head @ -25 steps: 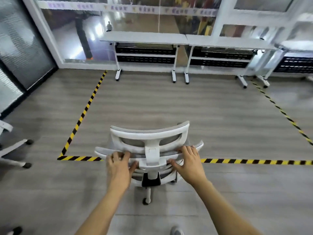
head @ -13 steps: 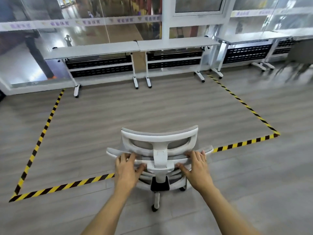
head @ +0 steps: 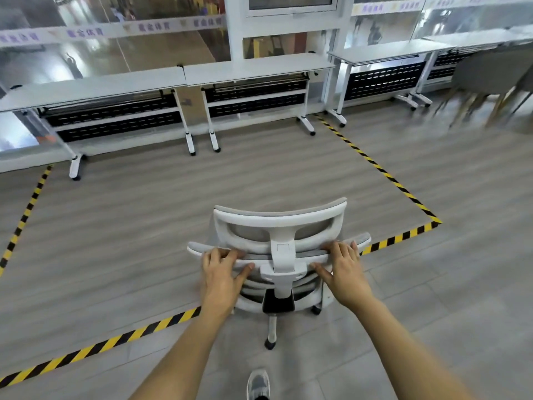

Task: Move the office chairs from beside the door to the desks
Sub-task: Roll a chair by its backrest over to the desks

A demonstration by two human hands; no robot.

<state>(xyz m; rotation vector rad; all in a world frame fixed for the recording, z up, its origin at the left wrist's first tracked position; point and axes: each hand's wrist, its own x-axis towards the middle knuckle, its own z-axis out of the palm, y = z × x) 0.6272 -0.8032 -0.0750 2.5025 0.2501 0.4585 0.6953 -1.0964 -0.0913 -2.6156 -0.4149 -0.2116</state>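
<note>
Yellow-and-black floor tape [head: 377, 168] boxed in the grey plank floor [head: 144, 226] mid-frame. Glass partitions [head: 115, 39] filled the top; blurred grey chairs [head: 490, 73] stood upper right; a grey shoe [head: 258, 383] showed bottom centre.

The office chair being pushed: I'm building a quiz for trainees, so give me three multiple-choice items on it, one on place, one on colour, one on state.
1. Where does the office chair stand?
A. Over the near striped tape line
B. Tucked under a desk
C. Against the glass wall

2. What colours is the floor tape?
A. Red and white
B. Yellow and black
C. Plain blue

3. How is the chair held?
A. Left hand only
B. Untouched
C. Both hands on the backrest top

Answers: 1 A, the tape runs out from either side of its base, and the desks stand far ahead. 2 B, the stripes alternate yellow and black. 3 C, the left hand and the right hand each wrap the top edge beside the centre spine.
</note>
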